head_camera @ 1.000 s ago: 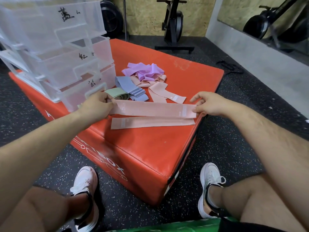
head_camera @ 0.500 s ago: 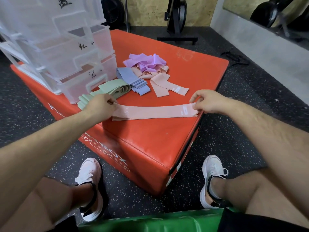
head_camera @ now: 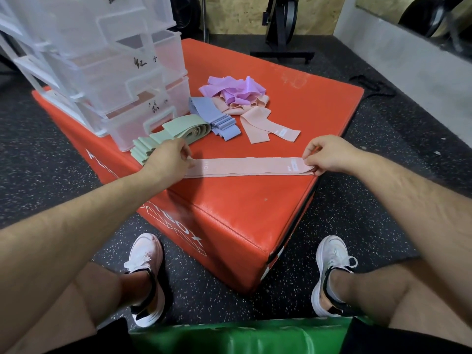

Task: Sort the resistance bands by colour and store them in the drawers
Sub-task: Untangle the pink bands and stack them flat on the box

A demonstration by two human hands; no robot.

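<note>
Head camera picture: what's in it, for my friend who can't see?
Left hand and right hand hold the ends of a pink band flat on a red box. Green bands, blue bands and purple bands lie near clear drawers.

Drawer unit rear-left on box; band heap right of it; flat band before heap.

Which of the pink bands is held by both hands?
The pink band laid out straight: the left hand and right hand hold its ends. The other pink bands lie loose beside the purple pile.
</note>
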